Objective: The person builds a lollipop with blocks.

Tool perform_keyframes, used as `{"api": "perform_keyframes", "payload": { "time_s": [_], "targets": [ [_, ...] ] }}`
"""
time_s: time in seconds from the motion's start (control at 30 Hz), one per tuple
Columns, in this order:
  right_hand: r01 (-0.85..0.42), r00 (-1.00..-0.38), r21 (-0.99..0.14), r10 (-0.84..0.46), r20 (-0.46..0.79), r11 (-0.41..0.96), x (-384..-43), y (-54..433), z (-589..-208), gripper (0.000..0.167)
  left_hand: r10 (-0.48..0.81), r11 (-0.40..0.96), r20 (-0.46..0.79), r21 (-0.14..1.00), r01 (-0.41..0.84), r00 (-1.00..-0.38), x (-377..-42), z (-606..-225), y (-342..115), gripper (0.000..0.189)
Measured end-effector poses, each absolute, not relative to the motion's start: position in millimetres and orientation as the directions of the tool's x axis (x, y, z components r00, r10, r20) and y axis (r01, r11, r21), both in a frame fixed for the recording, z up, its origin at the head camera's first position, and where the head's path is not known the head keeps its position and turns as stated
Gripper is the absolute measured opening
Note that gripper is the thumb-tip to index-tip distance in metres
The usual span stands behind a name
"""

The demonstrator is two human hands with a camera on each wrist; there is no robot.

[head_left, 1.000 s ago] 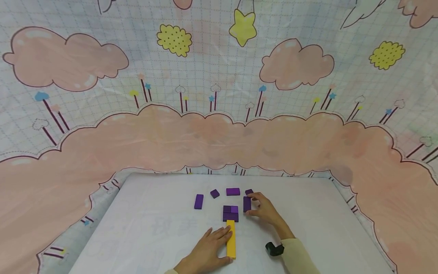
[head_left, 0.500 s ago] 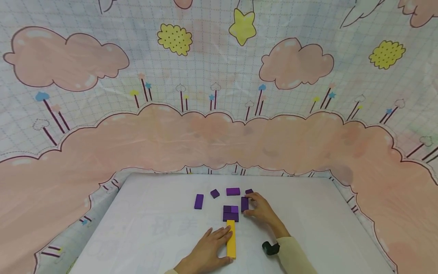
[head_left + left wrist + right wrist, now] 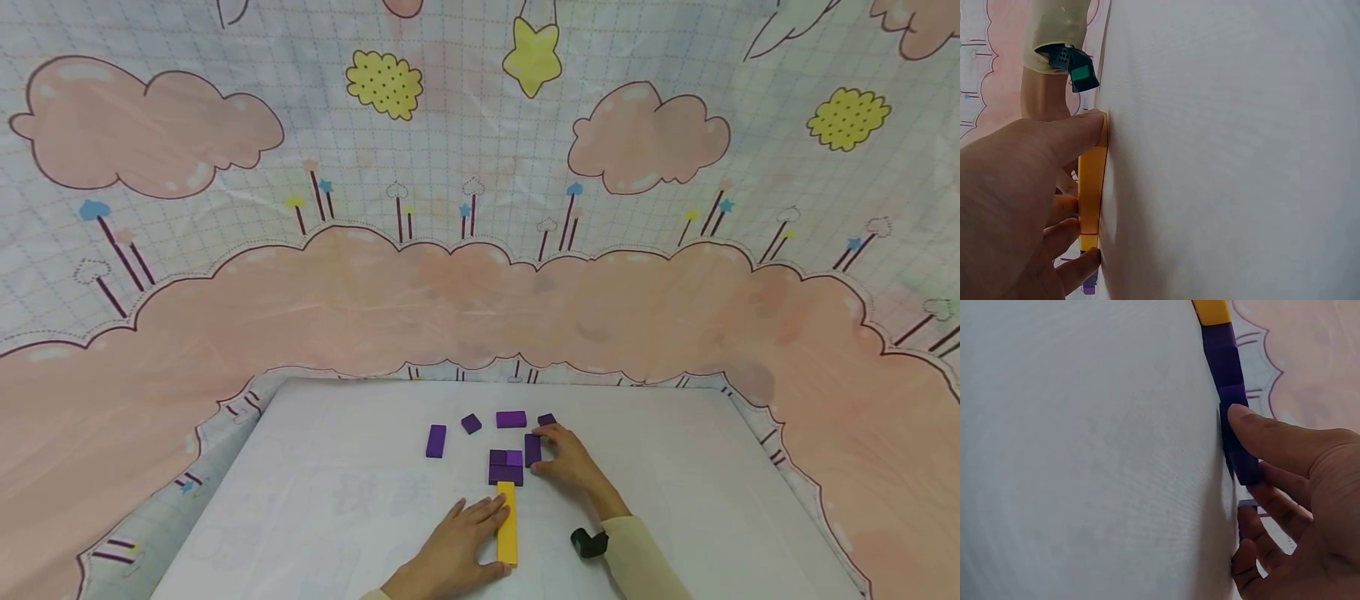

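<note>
My left hand [image 3: 453, 546] rests along a long yellow block [image 3: 508, 537] lying on the white table. In the left wrist view its thumb [image 3: 1079, 132] presses the near end and the fingers lie along the side and far end. Touching the block's far end is a square group of purple blocks [image 3: 506, 477]: two small ones behind a longer one. My right hand [image 3: 573, 462] pinches a rectangular purple block [image 3: 532, 450] between thumb and a finger, just right of that group. In the right wrist view the held block [image 3: 1244, 456] stands close to it.
Behind the group lie loose purple blocks: a rectangular one [image 3: 436, 442] at left, a small one [image 3: 471, 424], another rectangular one [image 3: 511, 419], and a small one [image 3: 547, 419] partly behind the right hand. A dark wrist device [image 3: 589, 543] sits by the right sleeve. Patterned cloth [image 3: 480, 308] surrounds the table.
The right hand has slid the rectangular purple block a little left, nearer the purple group. The left hand and yellow block have stayed in place.
</note>
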State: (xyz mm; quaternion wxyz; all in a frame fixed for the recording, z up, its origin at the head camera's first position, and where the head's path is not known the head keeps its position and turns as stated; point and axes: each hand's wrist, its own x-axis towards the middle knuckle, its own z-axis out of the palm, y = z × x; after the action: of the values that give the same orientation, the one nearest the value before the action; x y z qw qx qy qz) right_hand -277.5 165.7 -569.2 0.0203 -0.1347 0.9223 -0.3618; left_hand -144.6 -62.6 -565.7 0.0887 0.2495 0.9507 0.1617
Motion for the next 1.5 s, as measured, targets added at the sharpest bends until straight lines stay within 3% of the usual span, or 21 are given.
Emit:
{"api": "perform_keyframes", "payload": {
  "time_s": [1.5],
  "targets": [
    [-0.232,-0.960,-0.657,-0.279,0.034,0.717,-272.2,166.7,-568.4,0.057,0.521,0.818,-0.083,0.331,0.470,-0.849,-144.7,-564.3,-62.4,0.078]
  ]
}}
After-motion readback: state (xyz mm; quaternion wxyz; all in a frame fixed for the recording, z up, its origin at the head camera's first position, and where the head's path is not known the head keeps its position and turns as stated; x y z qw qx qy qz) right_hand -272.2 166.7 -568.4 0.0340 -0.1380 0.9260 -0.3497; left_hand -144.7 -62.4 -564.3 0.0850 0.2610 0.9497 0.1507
